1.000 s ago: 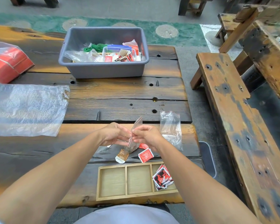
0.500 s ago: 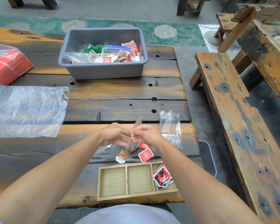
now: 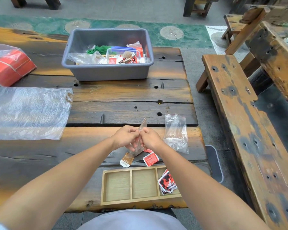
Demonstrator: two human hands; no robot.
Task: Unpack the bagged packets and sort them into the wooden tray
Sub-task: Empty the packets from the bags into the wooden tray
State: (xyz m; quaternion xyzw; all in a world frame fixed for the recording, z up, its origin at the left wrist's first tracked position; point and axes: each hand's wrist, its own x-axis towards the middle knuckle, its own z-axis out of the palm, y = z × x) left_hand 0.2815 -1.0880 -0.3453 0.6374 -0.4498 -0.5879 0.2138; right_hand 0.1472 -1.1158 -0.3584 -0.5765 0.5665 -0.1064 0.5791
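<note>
I'm seated in what looks like a rustic outdoor eating area: my scorched, knot-holed plank tabletop (image 3: 123, 95) has a matching heavy wooden bench (image 3: 236, 123) beside it, with more rough timber seats (image 3: 234, 24) on grey paving with a green patterned strip (image 3: 186, 35).

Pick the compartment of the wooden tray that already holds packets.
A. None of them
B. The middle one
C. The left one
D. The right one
D: the red, black and white packets lie in the right compartment of the wooden tray, while the left and middle compartments show only bare wood.
</note>
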